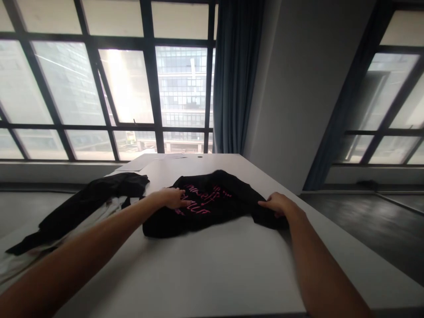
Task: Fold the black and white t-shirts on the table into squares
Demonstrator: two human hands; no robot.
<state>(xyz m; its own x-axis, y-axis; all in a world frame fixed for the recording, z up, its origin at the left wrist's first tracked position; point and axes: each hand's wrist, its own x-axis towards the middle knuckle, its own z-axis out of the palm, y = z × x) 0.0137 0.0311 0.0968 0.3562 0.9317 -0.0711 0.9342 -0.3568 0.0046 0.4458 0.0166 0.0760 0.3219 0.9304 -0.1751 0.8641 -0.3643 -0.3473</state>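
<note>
Your right hand (pixel 277 205) pinches the right end of the black garment (pixel 220 206), fingers closed on cloth. Your left hand (pixel 174 198) lies on its left part, fingers partly spread; whether it grips, I cannot tell. The garment, with pink lettering (pixel 202 197), lies on the white desk (pixel 205 269), right of other dark clothing (pixel 88 198).

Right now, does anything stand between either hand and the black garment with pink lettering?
Nothing visible: the left hand and right hand appear to touch the black garment; the other dark clothing lies off to the left.
</note>
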